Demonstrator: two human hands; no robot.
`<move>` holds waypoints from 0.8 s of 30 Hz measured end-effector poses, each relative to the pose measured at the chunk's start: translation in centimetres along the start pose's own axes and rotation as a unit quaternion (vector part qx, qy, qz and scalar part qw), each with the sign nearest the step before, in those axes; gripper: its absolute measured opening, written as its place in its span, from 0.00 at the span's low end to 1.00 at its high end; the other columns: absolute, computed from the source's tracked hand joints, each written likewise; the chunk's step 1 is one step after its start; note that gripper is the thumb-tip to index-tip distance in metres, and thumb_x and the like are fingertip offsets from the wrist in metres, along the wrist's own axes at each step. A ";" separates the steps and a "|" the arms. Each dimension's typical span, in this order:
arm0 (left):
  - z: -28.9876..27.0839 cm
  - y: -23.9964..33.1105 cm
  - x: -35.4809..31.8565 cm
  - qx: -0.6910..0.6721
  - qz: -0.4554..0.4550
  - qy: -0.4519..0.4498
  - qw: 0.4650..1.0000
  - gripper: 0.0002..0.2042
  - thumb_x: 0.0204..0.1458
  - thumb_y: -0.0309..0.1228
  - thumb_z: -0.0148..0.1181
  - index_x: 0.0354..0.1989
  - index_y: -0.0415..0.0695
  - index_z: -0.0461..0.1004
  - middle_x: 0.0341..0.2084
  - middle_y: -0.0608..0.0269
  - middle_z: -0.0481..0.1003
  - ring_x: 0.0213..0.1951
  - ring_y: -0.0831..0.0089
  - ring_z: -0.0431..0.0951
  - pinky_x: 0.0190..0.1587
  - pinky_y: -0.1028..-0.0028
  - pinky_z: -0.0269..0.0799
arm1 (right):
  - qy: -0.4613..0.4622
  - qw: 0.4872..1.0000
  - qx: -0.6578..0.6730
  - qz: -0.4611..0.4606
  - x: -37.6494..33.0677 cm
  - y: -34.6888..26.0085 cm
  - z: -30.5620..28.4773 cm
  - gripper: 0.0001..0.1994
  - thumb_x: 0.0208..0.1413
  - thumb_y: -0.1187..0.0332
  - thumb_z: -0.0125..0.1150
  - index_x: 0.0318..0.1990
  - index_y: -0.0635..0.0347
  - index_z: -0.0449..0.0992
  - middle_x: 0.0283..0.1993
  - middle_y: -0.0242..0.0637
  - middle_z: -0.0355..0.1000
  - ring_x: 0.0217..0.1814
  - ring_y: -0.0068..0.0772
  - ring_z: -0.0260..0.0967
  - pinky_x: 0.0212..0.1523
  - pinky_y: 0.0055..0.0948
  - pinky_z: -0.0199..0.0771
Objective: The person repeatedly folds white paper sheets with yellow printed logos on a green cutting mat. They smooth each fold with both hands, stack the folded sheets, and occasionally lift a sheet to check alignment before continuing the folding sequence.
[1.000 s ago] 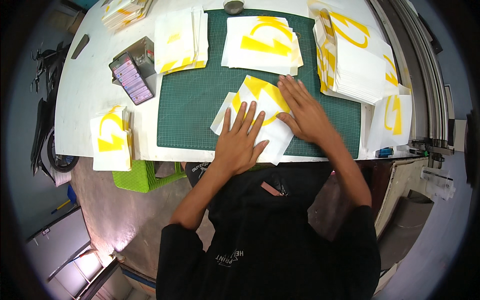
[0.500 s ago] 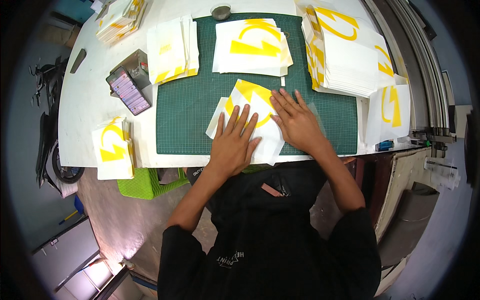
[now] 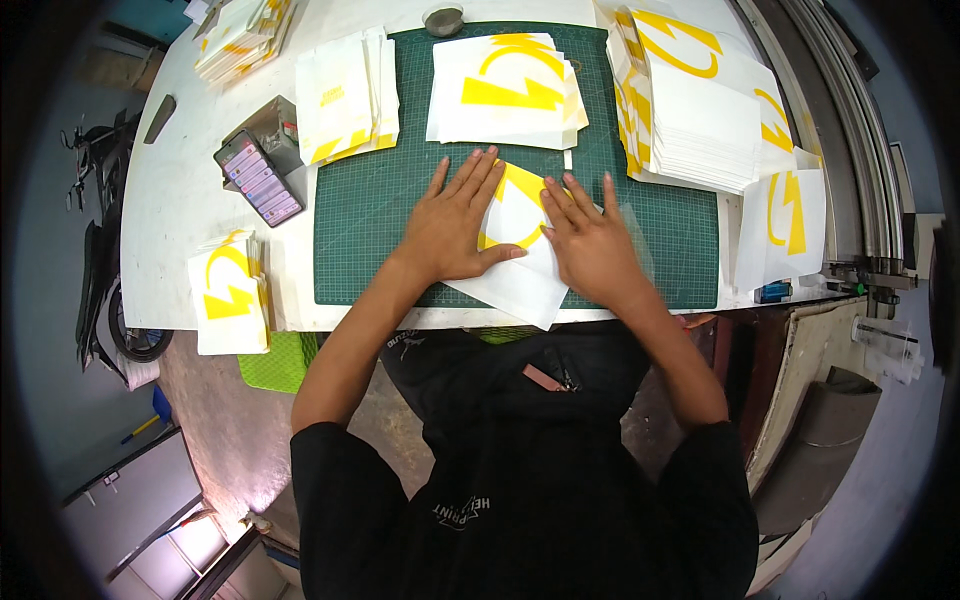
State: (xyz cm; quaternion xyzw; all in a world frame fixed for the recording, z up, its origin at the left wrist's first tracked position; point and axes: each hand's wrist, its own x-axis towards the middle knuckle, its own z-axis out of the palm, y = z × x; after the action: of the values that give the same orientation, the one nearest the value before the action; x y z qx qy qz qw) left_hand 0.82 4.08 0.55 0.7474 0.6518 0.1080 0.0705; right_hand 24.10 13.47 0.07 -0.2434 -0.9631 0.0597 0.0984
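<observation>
A white paper piece with yellow print [image 3: 525, 285], folded at its edges, lies aslant at the near middle of the green cutting mat [image 3: 365, 235]. My left hand [image 3: 447, 228] rests flat along its left side, fingers stretched toward the far corner and thumb out over the paper; that edge is hidden under the palm. On the right side, my right hand [image 3: 592, 245] lies palm down with fingers spread, its fingertips on the yellow print. Beside the right wrist, a thin translucent strip [image 3: 636, 240] shows on the mat. Neither hand grips anything.
Printed paper stacks stand at the mat's far middle [image 3: 500, 115], far left [image 3: 345, 110] and right [image 3: 700, 130]. Another pile [image 3: 228, 300] overhangs the near left table edge. A phone [image 3: 258, 180] leans on a metal box [image 3: 275, 130]. A small bowl [image 3: 443, 20] sits at the back.
My left hand has slid away from me and to the left, from the paper's lower part up along its left side. My right hand has hardly moved. The paper's left flap is now covered.
</observation>
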 end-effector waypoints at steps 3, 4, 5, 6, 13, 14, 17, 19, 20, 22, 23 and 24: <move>0.5 -0.1 0.2 0.015 0.002 -0.004 1.000 0.56 0.52 0.71 0.59 0.79 0.38 0.52 0.80 0.49 0.50 0.80 0.55 0.48 0.80 0.46 0.39 | 0.012 0.999 0.033 0.001 1.5 -2.0 1.2 0.27 0.71 0.59 0.53 0.69 0.70 0.69 0.78 0.50 0.61 0.82 0.46 0.54 0.81 0.59 0.43; 0.5 -0.1 0.3 0.022 0.005 -0.005 1.000 0.57 0.52 0.72 0.58 0.79 0.38 0.52 0.80 0.50 0.51 0.80 0.56 0.48 0.80 0.46 0.39 | 0.026 0.998 0.058 -0.006 1.7 -2.0 1.8 0.27 0.72 0.59 0.53 0.70 0.71 0.68 0.78 0.50 0.61 0.82 0.47 0.54 0.81 0.60 0.43; 0.6 0.0 0.6 0.022 0.001 -0.002 1.000 0.56 0.52 0.72 0.58 0.79 0.38 0.52 0.80 0.51 0.50 0.81 0.57 0.48 0.79 0.45 0.38 | 0.032 0.997 0.063 0.005 1.2 -1.3 1.7 0.28 0.72 0.57 0.51 0.70 0.72 0.67 0.79 0.50 0.60 0.82 0.47 0.55 0.81 0.60 0.43; 0.8 -0.1 0.3 0.018 -0.004 0.000 1.000 0.56 0.52 0.72 0.58 0.79 0.38 0.52 0.80 0.51 0.50 0.81 0.57 0.48 0.79 0.45 0.38 | 0.018 0.999 0.044 0.019 0.0 -0.6 1.3 0.28 0.72 0.57 0.51 0.70 0.72 0.67 0.78 0.51 0.60 0.82 0.48 0.54 0.81 0.59 0.43; 0.0 -0.6 -0.2 -0.061 -0.017 0.058 0.996 0.50 0.57 0.64 0.62 0.77 0.39 0.56 0.78 0.44 0.53 0.79 0.51 0.50 0.79 0.44 0.40 | 0.162 0.977 0.081 0.112 -7.1 0.1 -3.6 0.21 0.65 0.64 0.63 0.60 0.70 0.75 0.62 0.55 0.72 0.71 0.58 0.65 0.72 0.58 0.56; -0.2 -0.7 -0.7 -0.094 -0.023 0.087 0.992 0.47 0.58 0.60 0.63 0.77 0.39 0.57 0.77 0.42 0.55 0.79 0.49 0.52 0.78 0.44 0.42 | 0.224 0.956 0.142 0.129 -7.3 -0.9 -3.7 0.19 0.63 0.65 0.66 0.56 0.69 0.77 0.57 0.54 0.75 0.66 0.58 0.68 0.68 0.58 0.60; -0.9 -0.1 -3.4 -0.159 -0.133 0.240 0.948 0.34 0.61 0.47 0.66 0.69 0.37 0.67 0.68 0.40 0.68 0.72 0.45 0.64 0.76 0.43 0.46 | 0.167 0.941 0.228 0.185 -9.5 -4.9 -3.0 0.13 0.57 0.67 0.72 0.45 0.64 0.79 0.43 0.46 0.73 0.51 0.50 0.70 0.51 0.51 0.64; -0.1 0.7 -6.3 -0.125 -0.179 0.217 0.951 0.27 0.60 0.40 0.67 0.63 0.37 0.72 0.61 0.42 0.73 0.66 0.45 0.70 0.74 0.42 0.49 | 0.162 0.940 0.225 0.201 -9.6 -7.1 -1.6 0.12 0.56 0.66 0.73 0.42 0.62 0.78 0.40 0.43 0.71 0.47 0.46 0.68 0.46 0.47 0.61; 0.2 1.1 -7.3 -0.108 -0.204 0.207 0.951 0.23 0.60 0.37 0.67 0.60 0.37 0.74 0.58 0.44 0.76 0.64 0.46 0.73 0.73 0.42 0.50 | 0.158 0.939 0.223 0.207 -9.3 -7.8 -1.2 0.12 0.55 0.66 0.74 0.40 0.61 0.78 0.39 0.42 0.71 0.44 0.45 0.68 0.44 0.45 0.60; -0.2 2.6 -8.4 -0.086 -0.196 0.223 0.951 0.20 0.59 0.35 0.69 0.56 0.38 0.76 0.52 0.47 0.78 0.59 0.47 0.75 0.73 0.42 0.52 | 0.184 0.925 0.237 0.234 -8.8 -8.7 -0.7 0.12 0.53 0.67 0.76 0.39 0.61 0.78 0.41 0.42 0.72 0.47 0.46 0.69 0.46 0.45 0.62; -0.2 3.3 -8.6 -0.075 -0.190 0.231 0.951 0.19 0.58 0.35 0.69 0.54 0.38 0.77 0.50 0.48 0.79 0.57 0.48 0.77 0.72 0.42 0.52 | 0.207 0.913 0.252 0.244 -8.5 -8.6 -0.4 0.12 0.53 0.67 0.76 0.39 0.60 0.78 0.42 0.42 0.72 0.47 0.46 0.69 0.47 0.45 0.62; -0.2 3.8 -8.6 -0.087 -0.201 0.250 0.943 0.18 0.58 0.33 0.69 0.54 0.39 0.78 0.49 0.49 0.80 0.56 0.49 0.77 0.71 0.43 0.55 | 0.233 0.901 0.265 0.253 -8.1 -8.5 -0.2 0.12 0.53 0.68 0.76 0.38 0.60 0.78 0.42 0.42 0.73 0.48 0.47 0.69 0.47 0.45 0.62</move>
State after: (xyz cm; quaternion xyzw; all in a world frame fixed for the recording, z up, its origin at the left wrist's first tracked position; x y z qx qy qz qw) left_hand 3.28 -4.99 1.10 0.5404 0.7734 0.3312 -0.0091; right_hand 27.21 2.20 0.33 -0.4505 -0.7672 0.2772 0.3627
